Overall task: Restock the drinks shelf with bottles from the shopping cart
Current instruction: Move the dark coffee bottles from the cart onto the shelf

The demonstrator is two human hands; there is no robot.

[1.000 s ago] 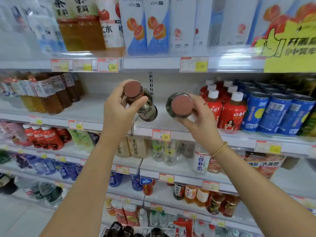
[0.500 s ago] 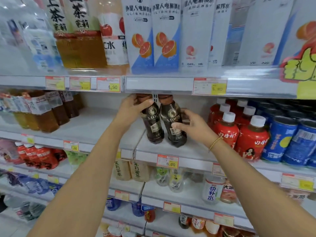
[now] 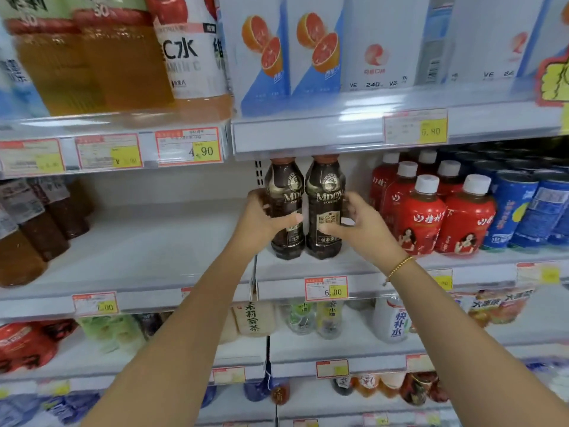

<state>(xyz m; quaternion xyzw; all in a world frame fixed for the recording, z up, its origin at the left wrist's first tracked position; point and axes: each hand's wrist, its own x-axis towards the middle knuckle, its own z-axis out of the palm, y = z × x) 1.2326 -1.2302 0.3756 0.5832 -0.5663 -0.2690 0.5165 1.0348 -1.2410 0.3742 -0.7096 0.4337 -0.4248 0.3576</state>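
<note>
Two hands: the left hand (image 3: 261, 221) curls round the left coffee bottle (image 3: 284, 192), thumb across its label; the right hand (image 3: 361, 224) wraps the right coffee bottle (image 3: 326, 192) the same way, a bead bracelet (image 3: 398, 267) on its wrist.
Bottles: both dark and upright, touching side by side, bases on the middle shelf (image 3: 348, 268), a little back from its front edge.
Overhead edge: their brown caps sit just under the lip of the upper shelf (image 3: 308, 134), with little room above them.
Room to the left: the left shelf board (image 3: 154, 248) lies bare from the held pair as far as the brown tea bottles (image 3: 46, 229) at the far left.
Room to the right: a narrow gap, then packed red bottles (image 3: 421, 217) with white caps, and blue cans (image 3: 508, 211) beyond them.
Front edge: a price tag (image 3: 326, 288) reading 6.00 hangs just below the pair.
Above: grapefruit cartons (image 3: 264, 57) and amber tea bottles (image 3: 92, 66) fill the upper shelf.
</note>
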